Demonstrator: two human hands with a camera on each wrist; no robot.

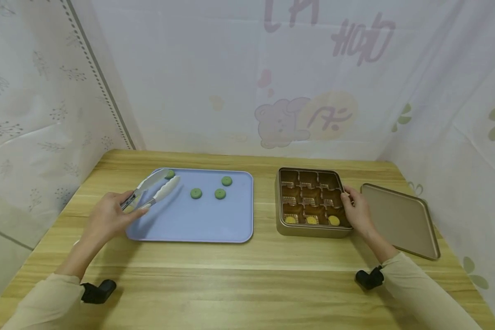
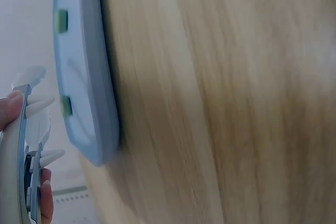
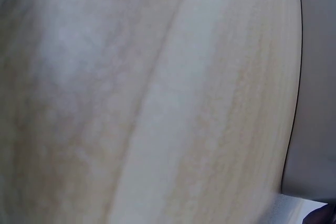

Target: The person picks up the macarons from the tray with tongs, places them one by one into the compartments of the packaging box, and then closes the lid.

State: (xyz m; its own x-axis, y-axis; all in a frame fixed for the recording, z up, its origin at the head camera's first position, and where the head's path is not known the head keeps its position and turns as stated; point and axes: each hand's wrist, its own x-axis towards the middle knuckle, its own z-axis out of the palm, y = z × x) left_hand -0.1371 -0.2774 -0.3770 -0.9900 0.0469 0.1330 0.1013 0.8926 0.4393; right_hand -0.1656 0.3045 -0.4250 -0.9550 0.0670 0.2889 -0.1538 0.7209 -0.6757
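My left hand (image 1: pixel 111 214) grips a pair of metal tongs (image 1: pixel 152 192) with white tips, held over the left part of a lilac tray (image 1: pixel 198 224). The tong tips lie apart, near a green round cookie (image 1: pixel 170 174) at the tray's back left. Three more green cookies (image 1: pixel 195 193) (image 1: pixel 220 194) (image 1: pixel 227 181) lie on the tray. My right hand (image 1: pixel 356 211) holds the right wall of a gold tin (image 1: pixel 309 229) with divided cells; yellow cookies (image 1: pixel 311 220) fill its front row. In the left wrist view the tongs (image 2: pixel 26 145) and the tray's edge (image 2: pixel 89 98) show.
The tin's gold lid (image 1: pixel 400 219) lies flat to the right of the tin, near the table's right edge. Everything rests on a wooden table (image 1: pixel 239 275). White patterned curtains (image 1: pixel 247 73) close in the back and both sides.
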